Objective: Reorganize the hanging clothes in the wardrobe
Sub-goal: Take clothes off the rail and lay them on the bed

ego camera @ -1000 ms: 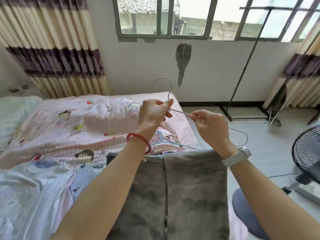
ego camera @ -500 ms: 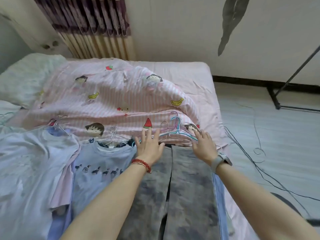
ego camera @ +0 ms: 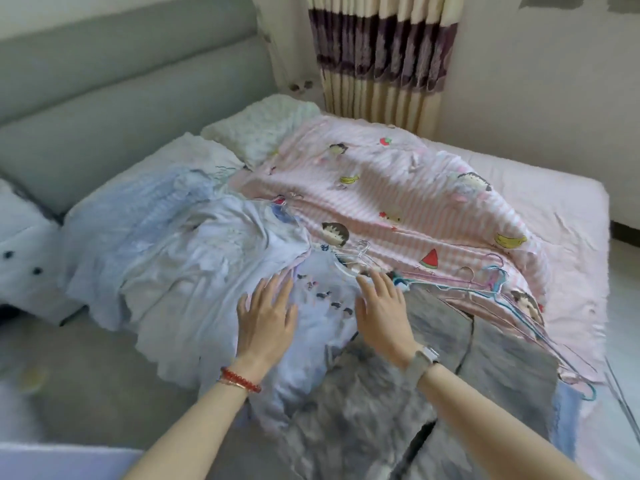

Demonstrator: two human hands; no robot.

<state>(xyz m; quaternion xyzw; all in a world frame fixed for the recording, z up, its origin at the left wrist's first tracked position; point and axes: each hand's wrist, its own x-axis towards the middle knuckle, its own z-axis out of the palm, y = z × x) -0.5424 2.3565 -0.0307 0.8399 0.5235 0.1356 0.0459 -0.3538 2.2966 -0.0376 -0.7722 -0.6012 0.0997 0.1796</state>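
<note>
wire hanger gone; left hand (ego camera: 266, 315) and right hand (ego camera: 382, 311), both flat-fingered, shift from grey trousers (ego camera: 450, 358) onto the pale-blue printed t-shirt (ego camera: 322, 306) (next to hang, likely).

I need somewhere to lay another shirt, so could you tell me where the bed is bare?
Bare pink sheet lies beyond the striped quilt, toward the curtain. Shirts, grey trousers and loose hangers crowd the near edge.

A bedroom in someone's home: a bed (ego camera: 554, 202) with a pink striped cartoon quilt (ego camera: 398, 188), pillows (ego camera: 263, 129) by a grey padded headboard (ego camera: 121, 81), and striped curtains (ego camera: 377, 57) against a plain wall (ego camera: 536, 81).
</note>
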